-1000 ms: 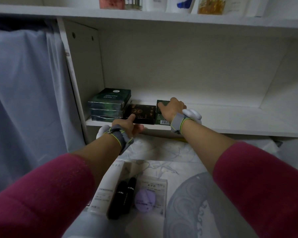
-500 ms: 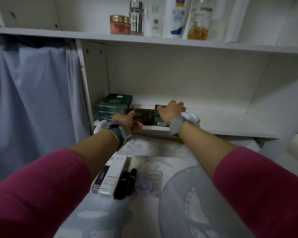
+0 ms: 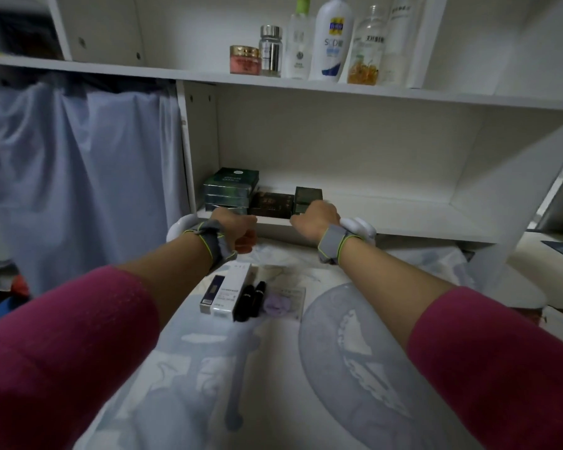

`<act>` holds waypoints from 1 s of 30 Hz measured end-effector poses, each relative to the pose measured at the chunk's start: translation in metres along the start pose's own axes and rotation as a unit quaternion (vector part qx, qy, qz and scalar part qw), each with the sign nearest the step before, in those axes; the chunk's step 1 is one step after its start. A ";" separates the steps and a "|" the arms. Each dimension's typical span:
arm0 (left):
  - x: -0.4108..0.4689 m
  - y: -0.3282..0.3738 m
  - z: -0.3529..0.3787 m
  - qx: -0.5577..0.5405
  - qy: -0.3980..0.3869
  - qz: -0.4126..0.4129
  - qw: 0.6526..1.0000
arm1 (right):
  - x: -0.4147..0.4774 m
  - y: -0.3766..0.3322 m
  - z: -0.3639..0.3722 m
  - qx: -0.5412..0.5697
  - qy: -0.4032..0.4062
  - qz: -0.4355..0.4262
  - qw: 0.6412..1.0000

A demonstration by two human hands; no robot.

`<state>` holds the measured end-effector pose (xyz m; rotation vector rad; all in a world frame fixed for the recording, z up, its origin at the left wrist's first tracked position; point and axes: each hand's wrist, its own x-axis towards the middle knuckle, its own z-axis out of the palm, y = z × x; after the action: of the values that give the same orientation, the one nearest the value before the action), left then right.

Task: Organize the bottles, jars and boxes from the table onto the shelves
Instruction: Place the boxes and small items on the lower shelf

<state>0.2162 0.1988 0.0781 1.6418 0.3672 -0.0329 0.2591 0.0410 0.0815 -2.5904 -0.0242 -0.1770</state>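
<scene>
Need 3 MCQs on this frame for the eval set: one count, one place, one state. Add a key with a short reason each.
1. How many black tubes lie on the table? A one, B two, C four
2. Where is the pink jar? A table, B floor, C upper shelf
3. How does the white lotion bottle stand? A upright, B on its side, C upside down

Key:
1 B: two lie side by side next to the white box.
2 C: it sits just left of the silver-capped bottle.
3 A: its base is on the shelf and its neck points up.
</scene>
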 end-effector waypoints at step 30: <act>0.010 -0.083 -0.045 0.346 0.013 -0.029 0.938 | -0.057 -0.023 0.102 0.128 -0.221 0.047 0.966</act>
<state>0.1951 0.2497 0.0005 2.3303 0.4545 -0.2048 0.2141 0.1143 -0.0009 -2.3151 -0.0815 0.4156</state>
